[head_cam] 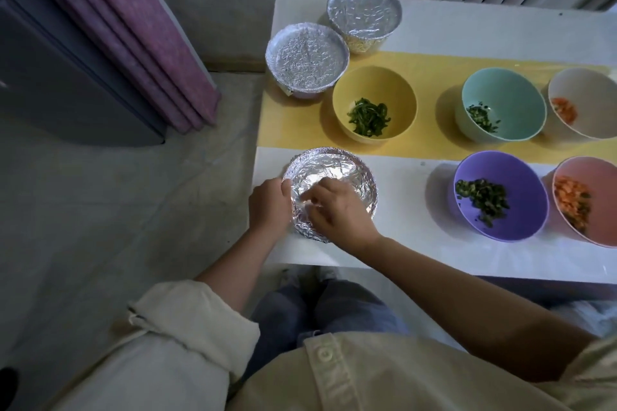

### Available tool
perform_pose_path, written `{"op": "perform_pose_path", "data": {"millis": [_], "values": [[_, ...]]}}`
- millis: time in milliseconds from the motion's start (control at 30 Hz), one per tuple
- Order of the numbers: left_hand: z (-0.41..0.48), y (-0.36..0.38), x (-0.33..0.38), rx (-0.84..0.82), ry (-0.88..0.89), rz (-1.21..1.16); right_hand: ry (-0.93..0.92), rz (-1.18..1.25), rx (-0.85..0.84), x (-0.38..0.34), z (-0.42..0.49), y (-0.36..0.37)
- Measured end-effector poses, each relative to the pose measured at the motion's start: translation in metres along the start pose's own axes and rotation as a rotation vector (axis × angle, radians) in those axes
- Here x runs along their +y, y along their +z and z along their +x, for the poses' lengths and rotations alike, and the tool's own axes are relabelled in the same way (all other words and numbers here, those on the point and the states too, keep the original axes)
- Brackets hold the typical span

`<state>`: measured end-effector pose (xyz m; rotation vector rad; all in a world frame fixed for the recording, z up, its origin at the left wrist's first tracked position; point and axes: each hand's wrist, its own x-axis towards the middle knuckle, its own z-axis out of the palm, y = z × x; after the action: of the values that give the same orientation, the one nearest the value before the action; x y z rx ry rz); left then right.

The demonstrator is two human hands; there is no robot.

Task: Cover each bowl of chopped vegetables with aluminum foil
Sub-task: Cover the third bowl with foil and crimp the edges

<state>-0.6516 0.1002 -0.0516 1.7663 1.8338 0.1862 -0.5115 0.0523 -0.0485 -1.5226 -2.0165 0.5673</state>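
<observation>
Left hand (269, 203): grips foiled bowl (347, 170) rim.
Right hand (339, 210): pinches same rim.
Risk: sits at table (417, 253) near-left corner; hard push could tip it off.

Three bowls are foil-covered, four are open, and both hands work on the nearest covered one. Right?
Five are open, not four: the head view shows the yellow bowl, teal bowl, white bowl, purple bowl and pink bowl uncovered. The rest holds.

White table (500, 27); yellow runner (434, 77) across middle; three foil-covered bowls (307, 60) at left; five open bowls (374, 83).
</observation>
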Motion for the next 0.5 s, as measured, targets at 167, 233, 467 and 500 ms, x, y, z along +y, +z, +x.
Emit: {"op": "perform_pose_path", "data": {"millis": [167,233,467,500], "values": [[-0.007,-0.009,-0.008,0.012,-0.077,-0.065,0.048,-0.095,-0.133,-0.016,-0.017,0.007],[-0.014,-0.010,-0.011,0.019,-0.098,-0.067,0.068,-0.161,-0.179,-0.019,-0.014,0.011],[-0.024,-0.011,-0.012,0.010,-0.128,-0.036,0.040,-0.218,-0.136,-0.026,-0.010,0.022],[-0.027,-0.011,-0.012,0.021,-0.155,-0.022,0.035,-0.215,-0.129,-0.026,-0.010,0.022]]}}
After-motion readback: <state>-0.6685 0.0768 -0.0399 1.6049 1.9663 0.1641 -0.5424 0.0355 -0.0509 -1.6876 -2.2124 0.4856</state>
